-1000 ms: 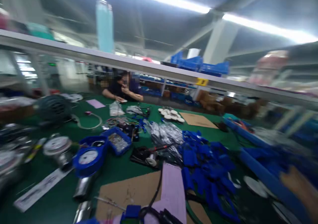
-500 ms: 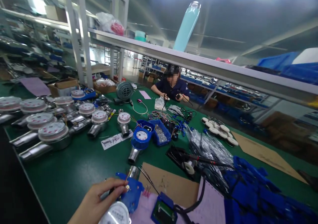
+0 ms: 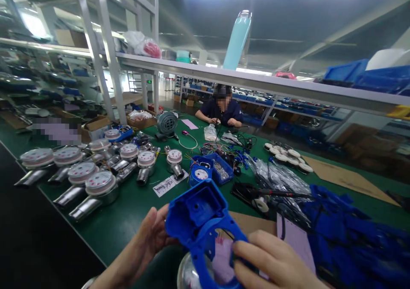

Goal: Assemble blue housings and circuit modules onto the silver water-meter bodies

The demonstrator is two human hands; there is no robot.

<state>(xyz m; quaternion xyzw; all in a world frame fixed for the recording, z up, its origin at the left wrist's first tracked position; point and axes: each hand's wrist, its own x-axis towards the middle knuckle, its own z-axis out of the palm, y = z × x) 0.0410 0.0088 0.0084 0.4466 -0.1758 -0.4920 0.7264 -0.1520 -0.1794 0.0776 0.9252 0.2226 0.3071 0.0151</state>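
Note:
A blue plastic meter housing (image 3: 195, 207), with a box-like compartment and a round ring opening, is held tilted above the bench. My left hand (image 3: 150, 237) is closed on the box end, its fingertips partly hidden behind the plastic. On the other side, my right hand (image 3: 269, 259) grips the rim of the ring. Below the ring, a silvery round meter body (image 3: 187, 272) shows in part; the housing covers the rest. Beyond the housing stands a blue-cased meter (image 3: 200, 174), beside a blue tray of small screws (image 3: 221, 169).
Several metal meters with pipe stubs (image 3: 101, 184) fill the left side. To the right lie plastic-wrapped cables (image 3: 278, 182), a pile of blue housings (image 3: 346, 225) and white round parts (image 3: 288, 155). A shelf (image 3: 205, 70) crosses above; a co-worker (image 3: 221, 109) sits opposite.
My right hand has come into view, and both hands now hold the blue housing. Before, my left hand pinched thin wires by a flat blue piece. The view has shifted left.

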